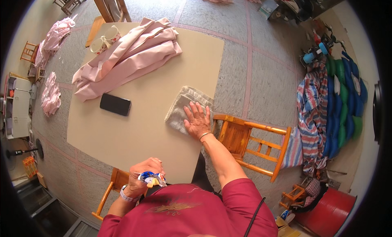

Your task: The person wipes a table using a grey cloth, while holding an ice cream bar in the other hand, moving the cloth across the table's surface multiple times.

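My right hand [197,120] lies flat on a folded grey cloth [178,110] at the table's right edge, its fingers spread. Close to my body, at the near edge of the table [155,135], my left hand [141,175] is closed around crumpled wrappers [152,178] in blue, white and yellow. What else that fist may hold is hidden. A black phone [115,104] rests on the left part of the tabletop. Beyond it lies a long folded pile of pink fabric [132,59]. Two patterned cups [98,46] stand at the far left corner, beside the fabric.
A wooden chair [249,141] stands against the table's right side, another [108,192] at the near left. Pink fabric heaps [51,94] lie on the floor at left. Striped sheeting [312,110] and a red drum [326,212] are at right. A black fan [38,148] stands at left.
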Tool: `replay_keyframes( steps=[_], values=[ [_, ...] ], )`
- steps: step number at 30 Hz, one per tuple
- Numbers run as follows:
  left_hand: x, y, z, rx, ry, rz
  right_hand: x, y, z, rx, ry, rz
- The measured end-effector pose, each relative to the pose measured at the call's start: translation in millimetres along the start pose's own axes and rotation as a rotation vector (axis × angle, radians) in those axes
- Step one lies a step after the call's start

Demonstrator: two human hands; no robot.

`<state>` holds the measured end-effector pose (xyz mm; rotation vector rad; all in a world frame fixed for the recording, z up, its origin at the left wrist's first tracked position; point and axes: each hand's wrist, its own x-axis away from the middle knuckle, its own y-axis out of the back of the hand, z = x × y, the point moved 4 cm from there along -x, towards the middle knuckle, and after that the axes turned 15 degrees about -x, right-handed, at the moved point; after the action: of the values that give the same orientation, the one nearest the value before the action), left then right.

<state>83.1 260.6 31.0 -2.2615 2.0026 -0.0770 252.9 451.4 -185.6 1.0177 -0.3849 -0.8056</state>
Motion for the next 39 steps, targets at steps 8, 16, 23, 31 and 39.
replay_keyframes(
  steps=[8, 16, 23, 31, 39],
  values=[
    [-47.3, -41.2, 11.5, -0.096, 0.040, -0.233, -136.2, 21.6, -84.1, 0.074, 0.091, -0.054],
    [-57.6, -65.6, 15.6, -0.220, 0.102, -0.362, -229.3, 35.8, -146.7, 0.118, 0.035, -0.069],
    [-44.4, -63.7, 19.1, -0.261, 0.129, -0.474, -276.5, 47.2, -174.3, 0.168, -0.049, -0.048],
    [13.0, -59.1, 8.8, -0.196, 0.086, -0.558, -207.1, 28.9, -131.8, 0.202, -0.001, -0.051],
    [100.9, -62.1, -9.5, -0.166, -0.019, -0.630, -76.1, -14.9, -31.0, 0.151, 0.214, -0.052]
  ],
)
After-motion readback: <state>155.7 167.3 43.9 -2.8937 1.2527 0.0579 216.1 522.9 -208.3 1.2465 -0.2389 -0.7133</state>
